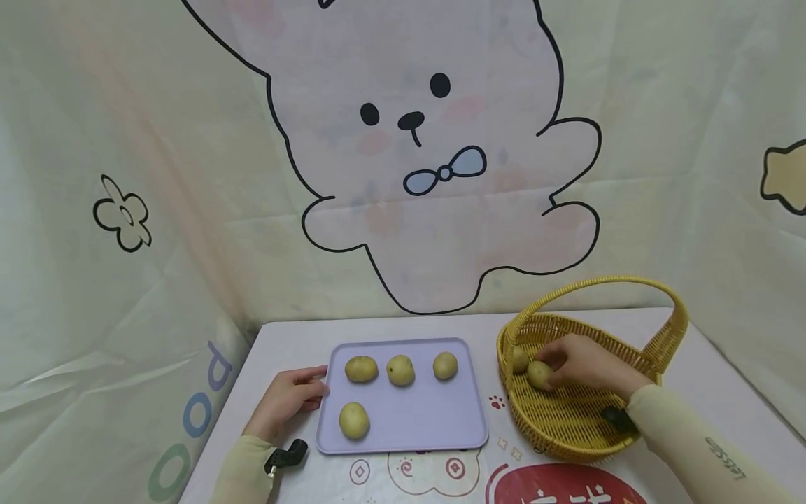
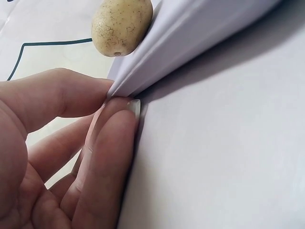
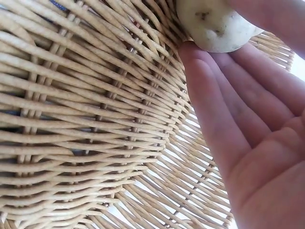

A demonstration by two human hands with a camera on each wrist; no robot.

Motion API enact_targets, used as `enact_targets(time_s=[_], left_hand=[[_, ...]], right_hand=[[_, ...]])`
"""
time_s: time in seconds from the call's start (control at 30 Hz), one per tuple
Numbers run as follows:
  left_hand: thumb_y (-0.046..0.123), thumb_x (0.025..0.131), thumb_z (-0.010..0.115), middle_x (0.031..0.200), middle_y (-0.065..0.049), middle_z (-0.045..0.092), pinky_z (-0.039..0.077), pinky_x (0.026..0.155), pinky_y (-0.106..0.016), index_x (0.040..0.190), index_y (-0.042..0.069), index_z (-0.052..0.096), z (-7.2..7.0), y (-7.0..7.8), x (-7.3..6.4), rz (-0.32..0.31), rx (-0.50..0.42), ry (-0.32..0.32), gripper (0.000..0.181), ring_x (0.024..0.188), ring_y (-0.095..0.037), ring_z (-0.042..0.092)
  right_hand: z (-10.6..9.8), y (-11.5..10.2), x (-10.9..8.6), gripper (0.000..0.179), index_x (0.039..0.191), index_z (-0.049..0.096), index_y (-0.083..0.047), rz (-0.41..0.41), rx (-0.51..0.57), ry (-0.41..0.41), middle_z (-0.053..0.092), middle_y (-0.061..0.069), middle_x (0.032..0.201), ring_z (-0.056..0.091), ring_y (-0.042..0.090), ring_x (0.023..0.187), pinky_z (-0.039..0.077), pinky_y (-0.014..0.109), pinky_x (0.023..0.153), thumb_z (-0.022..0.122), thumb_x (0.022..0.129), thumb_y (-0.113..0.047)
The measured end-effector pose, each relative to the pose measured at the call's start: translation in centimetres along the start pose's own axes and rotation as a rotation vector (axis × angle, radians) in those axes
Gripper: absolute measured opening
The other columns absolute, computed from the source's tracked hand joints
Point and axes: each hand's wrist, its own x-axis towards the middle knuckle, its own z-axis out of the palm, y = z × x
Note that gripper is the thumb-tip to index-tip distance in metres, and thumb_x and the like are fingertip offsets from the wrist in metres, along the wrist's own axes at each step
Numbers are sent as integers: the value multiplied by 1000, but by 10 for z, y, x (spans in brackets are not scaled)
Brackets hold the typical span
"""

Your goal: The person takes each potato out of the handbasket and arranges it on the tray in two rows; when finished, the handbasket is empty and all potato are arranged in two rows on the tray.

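Note:
My left hand [image 1: 286, 397] is at the left side of a lilac tray [image 1: 428, 420], and the left wrist view shows its thumb and fingertips pinching the rim. Several potatoes lie apart on the tray: three in a row along the back and one potato [image 1: 354, 421] at the front left. On the right, my right hand [image 1: 588, 365] reaches into a yellow wicker basket [image 1: 557, 448]. It holds a potato [image 3: 214, 26] between thumb and fingers, low inside the basket. Another potato [image 1: 520, 360] sits just left of it against the basket wall.
The basket's tall arched handle [image 1: 604, 281] rises over the right forearm. Tray and basket stand side by side on a white table [image 1: 283, 343] with printed drawings, a narrow gap between them. Behind hangs a cloth backdrop [image 1: 441, 231] with a cartoon animal.

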Motion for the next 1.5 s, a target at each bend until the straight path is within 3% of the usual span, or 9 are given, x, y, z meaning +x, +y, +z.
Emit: enact_targets(time_s=[0.27, 0.6, 0.8, 1.13, 1.27, 1.5], left_hand=[[10, 88, 81, 97, -4, 74, 61, 71, -23, 139, 4, 72, -3, -2, 0, -17, -26, 5, 53, 81, -13, 69], [10, 89, 82, 98, -4, 75, 61, 72, -24, 141, 5, 72, -10, -3, -3, -37, -19, 19, 53, 83, -13, 70], [9, 89, 81, 97, -3, 74, 61, 72, -24, 141, 4, 72, -14, -6, -3, -35, -16, 30, 53, 81, -13, 69], [11, 89, 81, 99, -4, 74, 61, 72, -23, 140, 7, 73, -13, -8, 2, -14, -20, 20, 52, 83, -12, 69], [10, 89, 81, 97, -3, 75, 61, 72, -24, 140, 6, 73, -10, -5, 3, -22, -37, 7, 51, 82, -12, 69], [10, 89, 81, 97, -4, 75, 61, 72, -24, 139, 6, 73, -4, -3, 4, -12, -34, -5, 51, 82, -12, 70]], right_hand=[[-6, -10, -3, 38, 117, 81, -7, -43, -46, 17, 80, 0, 103, 70, 16, 95, 59, 39, 85, 92, 81, -17], [-18, -44, -23, 45, 126, 79, -7, -29, -26, 17, 80, 4, 116, 72, 16, 101, 61, 39, 86, 90, 88, -26], [-16, -62, -41, 53, 129, 78, -9, -23, 34, 22, 81, -1, 112, 73, 13, 100, 60, 27, 83, 92, 86, -36], [22, -102, -58, 51, 125, 80, -12, -79, 183, 35, 79, -3, 109, 73, 13, 97, 61, 22, 80, 94, 83, -39], [43, -115, -53, 52, 125, 79, -10, -131, 259, 20, 79, 0, 111, 75, 12, 97, 62, 22, 81, 93, 84, -37], [77, -131, -32, 48, 122, 81, -10, -224, 226, 71, 81, -3, 108, 74, 2, 94, 64, 29, 85, 93, 83, -35]])
